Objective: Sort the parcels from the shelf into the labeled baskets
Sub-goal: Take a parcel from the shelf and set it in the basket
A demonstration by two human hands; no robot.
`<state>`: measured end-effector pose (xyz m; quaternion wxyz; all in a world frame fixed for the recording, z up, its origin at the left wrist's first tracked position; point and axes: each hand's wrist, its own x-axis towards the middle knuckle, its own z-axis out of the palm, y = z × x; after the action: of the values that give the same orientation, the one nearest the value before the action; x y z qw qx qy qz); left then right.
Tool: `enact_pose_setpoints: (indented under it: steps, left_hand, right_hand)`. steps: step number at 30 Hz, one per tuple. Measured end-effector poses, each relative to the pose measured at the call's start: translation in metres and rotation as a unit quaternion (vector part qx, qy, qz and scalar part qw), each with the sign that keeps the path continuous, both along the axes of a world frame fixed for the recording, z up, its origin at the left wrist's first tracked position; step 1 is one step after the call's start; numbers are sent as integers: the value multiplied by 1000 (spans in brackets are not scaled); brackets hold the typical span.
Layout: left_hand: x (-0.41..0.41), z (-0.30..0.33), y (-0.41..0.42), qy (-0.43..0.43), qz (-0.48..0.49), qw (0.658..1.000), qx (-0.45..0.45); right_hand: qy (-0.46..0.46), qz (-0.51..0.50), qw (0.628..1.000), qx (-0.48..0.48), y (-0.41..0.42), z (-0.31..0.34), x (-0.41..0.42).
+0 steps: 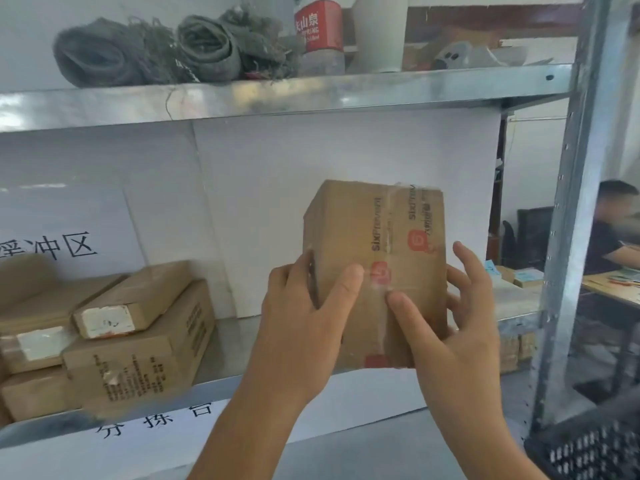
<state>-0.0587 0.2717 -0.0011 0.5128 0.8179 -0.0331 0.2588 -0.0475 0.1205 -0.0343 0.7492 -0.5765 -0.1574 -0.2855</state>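
A brown cardboard parcel (388,233) with clear tape and red logos is held up in front of the metal shelf (228,344), just above its board. My left hand (304,323) grips its left side, thumb on the front face. My right hand (457,323) holds the lower right corner, thumb on the front and fingers spread along the right edge. Several other cardboard parcels (138,341) lie stacked at the left of the same shelf. The corner of a black perforated basket (595,448) shows at the bottom right.
The upper shelf board (277,95) carries grey cloth rolls (207,46), a water bottle (320,32) and a white cup (379,32). A steel upright (571,202) stands at the right. Behind it a person (613,230) sits at a desk. White paper signs hang on the shelf.
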Motion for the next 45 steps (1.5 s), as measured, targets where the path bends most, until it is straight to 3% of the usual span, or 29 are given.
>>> enact_pose_setpoints:
  steps: [4, 8, 17, 23, 26, 29, 32, 36, 40, 45]
  left_hand:
    - [4, -5, -16, -22, -26, 995, -98]
    - [3, -18, -29, -29, -74, 981, -176]
    - [8, -36, -31, 54, -126, 944, -300]
    - [10, -44, -25, 87, -190, 919, -334]
    - [7, -49, -19, 119, -239, 890, -369]
    - [7, -45, -23, 91, -225, 901, -359]
    - [9, -43, -30, 66, -232, 906, -348]
    - [9, -40, -44, 73, -268, 899, -339]
    - [18, -42, -77, 90, -276, 902, -320]
    - [14, -45, -144, 90, -268, 917, -282]
  right_hand:
    - [-49, -95, 990, -88, -10, -10, -10]
    - [-136, -222, 936, -237, -14, -26, -13]
    - [-245, -293, 833, -400, -11, -42, -16]
    - [-321, -325, 763, -457, -6, -39, -26]
    - [-345, -321, 739, -482, -14, -32, -28]
    - [-360, -295, 750, -470, -32, -19, -37]
    - [-340, -337, 766, -430, -55, -2, -47]
    - [-169, -374, 790, -455, -93, 18, -48]
    - [27, -294, 853, -431, -126, 20, -55]
    - [73, -291, 884, -358, -174, 2, -68]
